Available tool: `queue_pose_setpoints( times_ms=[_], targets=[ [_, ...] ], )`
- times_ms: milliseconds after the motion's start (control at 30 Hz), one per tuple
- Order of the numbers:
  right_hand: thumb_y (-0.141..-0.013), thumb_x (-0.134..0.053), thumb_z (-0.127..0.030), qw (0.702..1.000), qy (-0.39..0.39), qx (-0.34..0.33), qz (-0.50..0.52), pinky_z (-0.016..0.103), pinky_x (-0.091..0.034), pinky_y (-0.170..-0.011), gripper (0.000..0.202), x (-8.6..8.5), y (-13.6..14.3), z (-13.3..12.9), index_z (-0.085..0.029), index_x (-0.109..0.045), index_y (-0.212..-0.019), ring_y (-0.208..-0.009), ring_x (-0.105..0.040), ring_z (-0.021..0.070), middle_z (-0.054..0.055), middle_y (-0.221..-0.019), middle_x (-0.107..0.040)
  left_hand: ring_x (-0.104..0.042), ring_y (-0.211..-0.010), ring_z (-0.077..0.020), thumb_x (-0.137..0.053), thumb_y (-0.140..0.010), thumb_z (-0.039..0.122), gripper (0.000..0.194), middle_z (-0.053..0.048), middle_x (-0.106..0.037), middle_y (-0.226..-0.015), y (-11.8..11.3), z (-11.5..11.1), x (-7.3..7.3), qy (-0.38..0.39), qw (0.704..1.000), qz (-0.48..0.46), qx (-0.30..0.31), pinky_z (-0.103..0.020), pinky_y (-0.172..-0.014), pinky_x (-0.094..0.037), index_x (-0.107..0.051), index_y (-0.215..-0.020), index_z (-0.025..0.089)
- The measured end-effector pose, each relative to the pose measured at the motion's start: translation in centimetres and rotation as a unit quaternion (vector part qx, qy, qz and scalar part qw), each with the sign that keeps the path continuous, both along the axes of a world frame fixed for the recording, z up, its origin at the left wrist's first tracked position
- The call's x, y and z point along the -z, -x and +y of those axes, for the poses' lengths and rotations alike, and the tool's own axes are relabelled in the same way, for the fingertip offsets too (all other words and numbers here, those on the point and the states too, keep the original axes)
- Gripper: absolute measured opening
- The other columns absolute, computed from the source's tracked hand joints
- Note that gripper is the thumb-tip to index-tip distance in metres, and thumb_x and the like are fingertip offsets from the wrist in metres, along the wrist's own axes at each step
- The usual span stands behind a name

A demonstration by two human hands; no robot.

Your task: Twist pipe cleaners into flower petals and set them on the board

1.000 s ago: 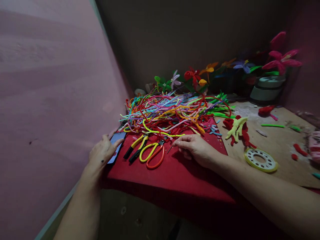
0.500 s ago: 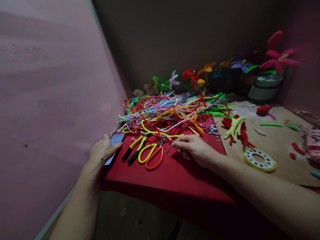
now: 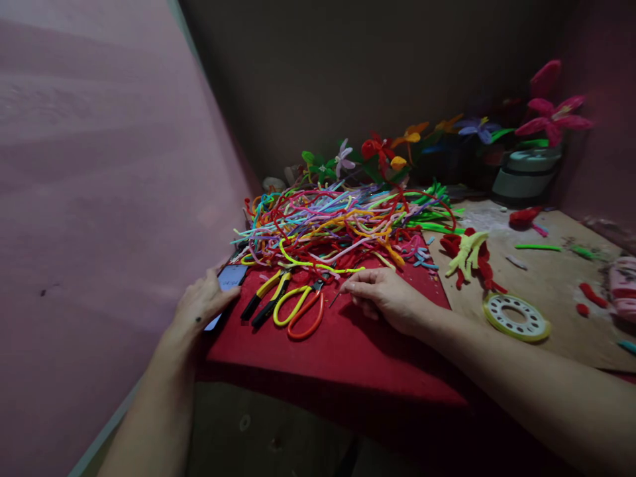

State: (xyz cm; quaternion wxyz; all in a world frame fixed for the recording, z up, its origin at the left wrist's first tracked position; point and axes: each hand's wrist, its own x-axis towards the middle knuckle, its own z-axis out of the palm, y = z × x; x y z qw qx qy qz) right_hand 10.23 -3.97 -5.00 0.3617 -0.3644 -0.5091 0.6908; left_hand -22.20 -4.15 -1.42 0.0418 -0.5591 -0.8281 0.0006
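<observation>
My left hand point(image 3: 199, 306) rests on a phone point(image 3: 227, 286) with a lit screen at the left edge of a red felt mat point(image 3: 348, 344), thumb on the screen. My right hand point(image 3: 385, 296) lies on the mat with its fingertips pinched on a thin dark pin or wire point(image 3: 336, 298). Between the hands lie scissors with yellow and orange loops point(image 3: 301, 308) and black-and-yellow pliers point(image 3: 265, 298). Just beyond them sits a big tangle of coloured pipe cleaners point(image 3: 338, 225).
A pink wall point(image 3: 99, 199) closes the left side. Pipe-cleaner flowers point(image 3: 382, 149) stand at the back, with a pot point(image 3: 527, 175) of pink flowers at back right. A yellow-and-red piece point(image 3: 470, 255), a yellow-rimmed spool point(image 3: 517, 317) and scraps lie on the wooden table point(image 3: 556, 285).
The view drifts slightly left. My left thumb shifts a little on the phone, whose screen shows lighter. My right hand stays where it was.
</observation>
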Motion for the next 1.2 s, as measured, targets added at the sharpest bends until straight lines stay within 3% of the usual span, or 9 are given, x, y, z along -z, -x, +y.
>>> queue_pose_setpoints(
  times_ms=[467, 700, 800, 967, 1200],
  targets=[
    [-0.071, -0.057, -0.024, 1.000, 0.007, -0.006, 0.008, 0.020, -0.021, -0.033, 0.011, -0.1, 0.0, 0.0, -0.013, -0.057, -0.069, -0.033, -0.031, 0.0033, -0.006, -0.045, -0.043, -0.056, -0.099, -0.0406, -0.038, -0.071, 0.061, 0.078, -0.025, -0.058, -0.110, 0.0, 0.3, 0.2, 0.022, 0.999, 0.012, -0.048, -0.043, -0.072, -0.045, -0.035, -0.129, 0.009],
    [-0.071, -0.057, -0.023, 1.000, -0.003, -0.005, 0.005, 0.020, -0.020, -0.033, 0.015, -0.2, 0.1, 0.0, -0.015, -0.052, -0.060, -0.033, -0.031, 0.0039, -0.006, -0.043, -0.042, -0.057, -0.098, -0.0389, -0.034, -0.074, 0.064, 0.075, -0.021, -0.059, -0.111, 0.2, -0.1, -0.5, 0.001, 0.999, 0.041, 0.027, -0.044, -0.074, -0.045, -0.037, -0.129, 0.013],
    [-0.072, -0.057, -0.023, 1.000, -0.009, -0.009, 0.001, 0.020, -0.020, -0.034, 0.015, -0.3, 0.1, 0.0, -0.015, -0.052, -0.060, -0.033, -0.030, 0.0042, -0.007, -0.042, -0.041, -0.056, -0.099, -0.0343, -0.033, -0.079, 0.058, 0.063, -0.019, -0.060, -0.109, -1.4, 0.6, -1.5, -0.086, 0.991, 0.058, 0.085, -0.042, -0.078, -0.044, -0.049, -0.119, 0.012],
    [-0.072, -0.057, -0.023, 1.000, -0.006, -0.007, 0.006, 0.021, -0.019, -0.034, 0.015, -0.3, 0.1, 0.0, -0.015, -0.051, -0.060, -0.033, -0.029, 0.0041, -0.007, -0.042, -0.040, -0.059, -0.091, -0.0247, -0.041, -0.081, 0.043, 0.040, -0.010, -0.064, -0.099, -6.5, 2.7, -3.3, -0.193, 0.960, 0.020, 0.201, -0.034, -0.081, -0.044, -0.061, -0.104, 0.018],
    [-0.071, -0.056, -0.025, 1.000, -0.011, -0.010, -0.002, 0.020, -0.021, -0.033, 0.013, -0.1, 0.1, 0.1, -0.014, -0.054, -0.065, -0.032, -0.030, 0.0037, -0.007, -0.044, -0.042, -0.062, -0.085, -0.0182, -0.048, -0.075, 0.033, 0.028, -0.002, -0.069, -0.092, -10.0, 5.9, -5.1, -0.193, 0.955, -0.090, 0.206, -0.026, -0.079, -0.045, -0.067, -0.093, 0.021]
  ],
)
